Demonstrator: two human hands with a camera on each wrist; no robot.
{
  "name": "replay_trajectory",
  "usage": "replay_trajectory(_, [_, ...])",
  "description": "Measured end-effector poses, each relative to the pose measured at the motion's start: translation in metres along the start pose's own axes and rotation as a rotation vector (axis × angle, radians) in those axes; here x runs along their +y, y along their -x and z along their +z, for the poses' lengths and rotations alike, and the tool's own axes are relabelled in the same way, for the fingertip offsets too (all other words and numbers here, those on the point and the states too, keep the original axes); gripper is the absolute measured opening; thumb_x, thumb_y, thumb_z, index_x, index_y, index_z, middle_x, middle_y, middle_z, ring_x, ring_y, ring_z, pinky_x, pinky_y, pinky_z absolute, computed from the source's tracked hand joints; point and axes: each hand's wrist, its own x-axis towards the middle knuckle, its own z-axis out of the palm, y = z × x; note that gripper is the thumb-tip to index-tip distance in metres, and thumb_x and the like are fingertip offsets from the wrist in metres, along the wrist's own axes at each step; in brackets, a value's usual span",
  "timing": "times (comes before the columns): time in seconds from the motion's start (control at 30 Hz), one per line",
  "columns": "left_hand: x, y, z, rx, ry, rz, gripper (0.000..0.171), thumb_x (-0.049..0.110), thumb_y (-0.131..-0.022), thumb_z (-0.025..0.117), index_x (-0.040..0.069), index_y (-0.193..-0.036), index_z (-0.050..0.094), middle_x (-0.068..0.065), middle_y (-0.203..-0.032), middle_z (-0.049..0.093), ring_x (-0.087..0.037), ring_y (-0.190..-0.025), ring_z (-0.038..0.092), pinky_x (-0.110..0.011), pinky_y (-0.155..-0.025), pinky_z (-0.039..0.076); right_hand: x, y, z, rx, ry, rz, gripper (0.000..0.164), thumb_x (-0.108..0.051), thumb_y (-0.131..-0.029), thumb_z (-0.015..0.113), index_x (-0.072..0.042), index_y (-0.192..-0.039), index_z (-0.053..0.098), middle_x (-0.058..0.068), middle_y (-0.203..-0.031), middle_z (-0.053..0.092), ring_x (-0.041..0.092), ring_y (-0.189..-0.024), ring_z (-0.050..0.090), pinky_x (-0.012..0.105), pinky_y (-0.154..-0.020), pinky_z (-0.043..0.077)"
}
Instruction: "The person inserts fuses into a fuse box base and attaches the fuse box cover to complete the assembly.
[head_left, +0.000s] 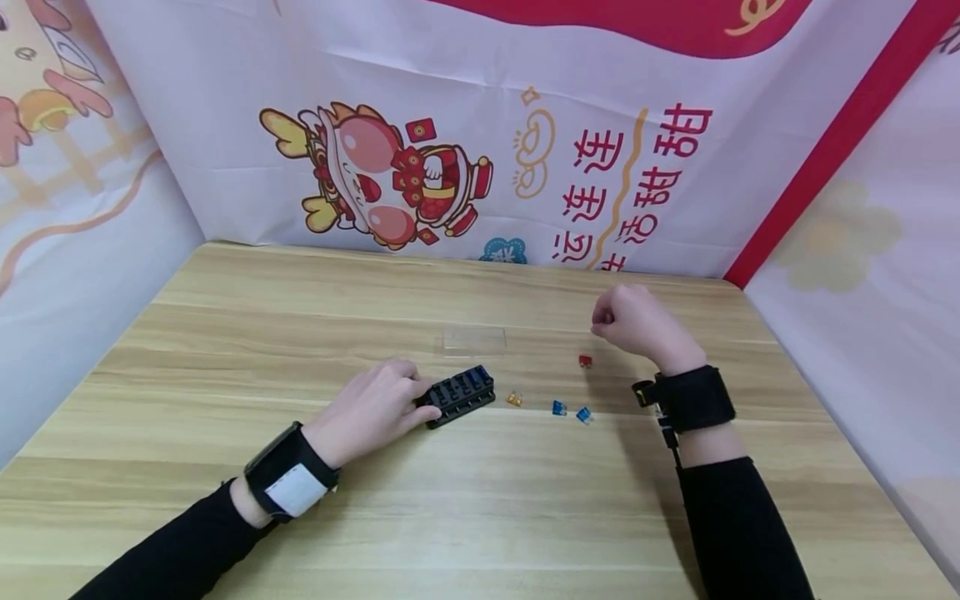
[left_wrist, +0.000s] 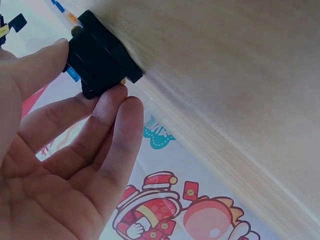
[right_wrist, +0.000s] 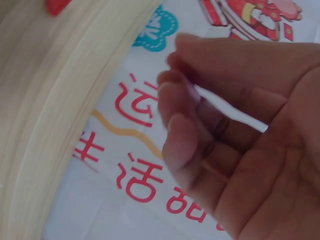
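Observation:
My left hand (head_left: 375, 408) grips the near-left end of a black fuse box (head_left: 461, 396) on the table, thumb on one side and fingers on the other. Dark blue shows in its far slots. The left wrist view has the black box (left_wrist: 102, 57) end-on between thumb and fingertips. Raised above the tabletop, my right hand (head_left: 637, 325) has loosely curled fingers, with no object visible in them in the right wrist view. A red blade fuse (head_left: 585, 361) lies just below it. An orange-yellow fuse (head_left: 514, 399) and two blue fuses (head_left: 559, 407) lie right of the box.
Behind the fuse box a clear plastic cover (head_left: 474, 341) lies flat on the wooden table (head_left: 450, 517). Printed cloth (head_left: 420, 58) hangs along the table's back edge, with more cloth at both sides.

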Motion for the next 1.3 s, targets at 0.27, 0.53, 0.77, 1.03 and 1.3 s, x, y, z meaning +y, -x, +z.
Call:
replay_trajectory(0.27, [0.001,-0.001,0.000,0.021,-0.006,0.002,0.033,0.030,-0.085,0.080,0.001,-0.099,0.077,-0.006,-0.085,0.064,-0.009,-0.066,0.052,-0.026,-0.054,0.045,0.007,-0.005,0.009,-0.065,0.012,-0.023,0.009,0.000,-0.085,0.070,-0.006,-0.078,0.071,0.003,-0.069,0.058,0.019,-0.065,0.051,0.037,-0.065,0.043])
replay_trajectory(0.53, [0.001,0.000,0.003,0.016,0.005,0.011,0.033,0.030,-0.085,0.079,0.000,-0.100,0.076,-0.006,-0.085,0.063,-0.009,-0.065,0.052,-0.025,-0.054,0.045,0.010,-0.005,0.017,-0.098,0.020,-0.037,0.016,0.000,-0.084,0.068,-0.008,-0.071,0.064,0.001,-0.063,0.048,0.016,-0.059,0.044,0.034,-0.061,0.038])
replay_trajectory(0.77, [0.002,-0.001,0.001,0.002,0.010,0.007,0.034,0.030,-0.086,0.079,0.000,-0.101,0.076,-0.007,-0.086,0.064,-0.009,-0.065,0.051,-0.025,-0.055,0.045,0.012,-0.004,0.016,-0.098,0.022,-0.044,0.011,0.000,-0.084,0.069,-0.007,-0.075,0.067,0.002,-0.067,0.051,0.017,-0.062,0.046,0.036,-0.064,0.040])
replay_trajectory(1.03, [0.000,0.000,0.001,0.011,0.004,0.001,0.035,0.029,-0.085,0.080,0.000,-0.102,0.076,-0.007,-0.086,0.065,-0.009,-0.066,0.052,-0.026,-0.056,0.046,0.009,-0.006,0.018,-0.118,0.033,-0.032,0.007,-0.002,-0.085,0.073,-0.006,-0.079,0.071,0.003,-0.074,0.060,0.019,-0.068,0.052,0.036,-0.065,0.045])
replay_trajectory(1.3, [-0.002,0.000,0.003,0.013,-0.004,0.008,0.035,0.031,-0.085,0.079,0.000,-0.102,0.076,-0.006,-0.086,0.064,-0.009,-0.066,0.052,-0.026,-0.056,0.046,0.007,-0.007,0.021,-0.122,0.075,-0.031,0.013,-0.002,-0.084,0.075,-0.008,-0.074,0.069,0.002,-0.073,0.060,0.020,-0.068,0.052,0.036,-0.064,0.045])
